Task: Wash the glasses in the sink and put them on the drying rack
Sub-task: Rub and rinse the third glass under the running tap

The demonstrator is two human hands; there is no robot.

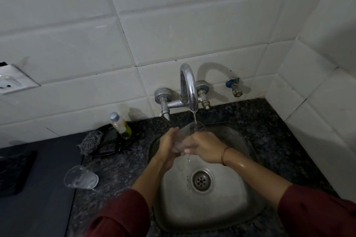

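Note:
A clear glass (192,131) is held over the steel sink (227,204), its mouth up under the running tap (189,86). A thin stream of water falls into it. My left hand (169,148) wraps the glass from the left and my right hand (204,147) grips it from the right, so the glass's lower part is hidden by fingers. A second clear glass (81,178) stands upside down on the dark mat (44,179) left of the sink.
A dish soap bottle (120,125) and a grey scrub sponge (90,141) sit on a black tray (115,146) at the back left. The granite counter (119,167) surrounds the sink. A tiled wall closes in on the right. A wall socket (11,82) is at far left.

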